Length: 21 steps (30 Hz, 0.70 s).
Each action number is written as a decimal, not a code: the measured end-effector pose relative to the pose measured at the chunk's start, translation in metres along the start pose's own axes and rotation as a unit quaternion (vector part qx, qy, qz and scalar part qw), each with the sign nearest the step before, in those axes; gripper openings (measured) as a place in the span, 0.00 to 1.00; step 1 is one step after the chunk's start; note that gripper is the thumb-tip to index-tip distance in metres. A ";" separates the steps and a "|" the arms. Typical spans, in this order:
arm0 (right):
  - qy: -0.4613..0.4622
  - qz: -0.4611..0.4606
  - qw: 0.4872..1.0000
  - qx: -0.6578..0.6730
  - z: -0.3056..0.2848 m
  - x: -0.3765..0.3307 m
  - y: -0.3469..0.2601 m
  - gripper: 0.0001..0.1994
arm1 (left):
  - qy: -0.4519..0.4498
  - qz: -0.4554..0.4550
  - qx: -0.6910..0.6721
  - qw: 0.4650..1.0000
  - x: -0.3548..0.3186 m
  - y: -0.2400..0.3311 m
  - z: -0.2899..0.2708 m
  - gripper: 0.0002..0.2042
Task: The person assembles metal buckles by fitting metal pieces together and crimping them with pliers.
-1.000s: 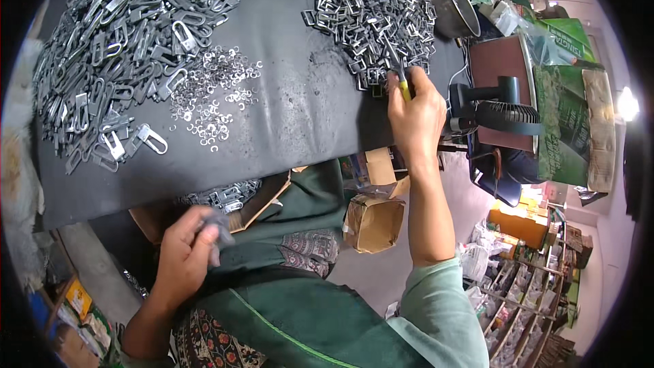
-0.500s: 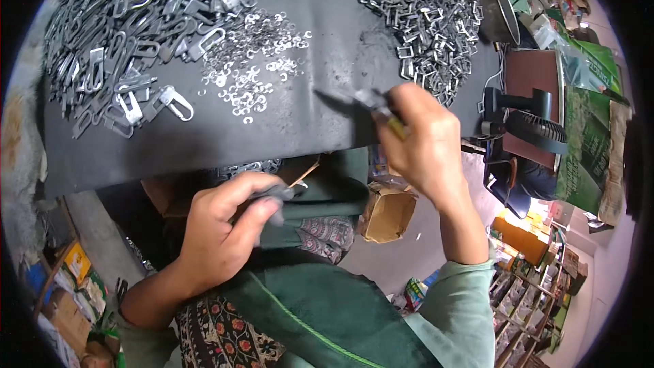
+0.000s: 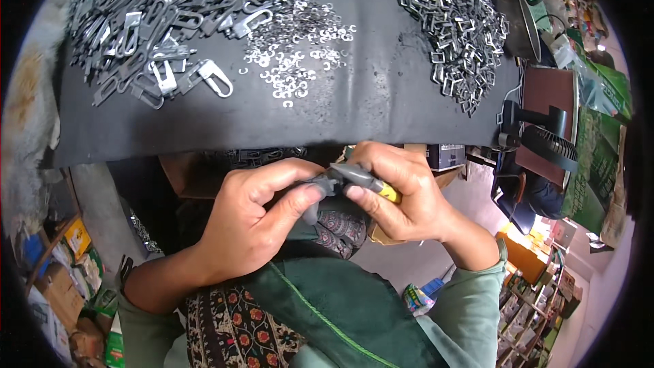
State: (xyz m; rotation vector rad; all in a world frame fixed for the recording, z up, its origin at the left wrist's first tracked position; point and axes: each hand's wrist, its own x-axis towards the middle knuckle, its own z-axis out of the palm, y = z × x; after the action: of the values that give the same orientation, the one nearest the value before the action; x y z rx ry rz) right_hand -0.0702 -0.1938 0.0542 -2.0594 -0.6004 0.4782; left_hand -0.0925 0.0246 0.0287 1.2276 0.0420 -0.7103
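Over my lap, just in front of the table edge, both hands meet. My left hand (image 3: 252,221) pinches a small dark grey piece (image 3: 327,182) between thumb and forefinger; most of it is hidden by the fingers. Pliers (image 3: 357,176) with dark jaws and a yellow part on the handle are wrapped in my right hand (image 3: 415,194). Their jaws point left and sit against the grey piece. Whether anything small is between the jaws I cannot make out.
The dark tabletop (image 3: 225,133) bears a heap of slotted metal buckle parts (image 3: 218,78), small shiny C-shaped rings (image 3: 293,75) and a pile of rectangular metal loops (image 3: 463,41). A small black fan (image 3: 548,146) stands at the right. A cardboard box (image 3: 381,235) shows below my right hand.
My right hand has come down and left from the table edge, bringing the pliers to the piece in my left hand. The view has shifted, so the table heaps appear farther right.
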 end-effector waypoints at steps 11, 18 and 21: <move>-0.030 0.092 0.991 0.095 0.012 -0.001 -0.006 0.07 | 0.087 0.274 0.269 0.919 0.000 -0.026 0.004 0.07; -0.087 0.070 0.993 0.029 0.000 0.011 -0.008 0.09 | -0.115 -0.147 0.002 0.982 0.000 0.007 -0.024 0.07; 0.002 -0.058 0.943 -0.329 -0.028 0.038 -0.010 0.14 | -0.069 -0.136 -0.044 0.987 -0.011 0.006 -0.032 0.10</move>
State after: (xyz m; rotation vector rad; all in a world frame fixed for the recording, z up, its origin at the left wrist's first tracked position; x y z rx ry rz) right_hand -0.0264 -0.1857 0.0733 -2.6269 -0.9704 0.2133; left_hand -0.0869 0.0585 0.0259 1.0958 0.1280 -1.0191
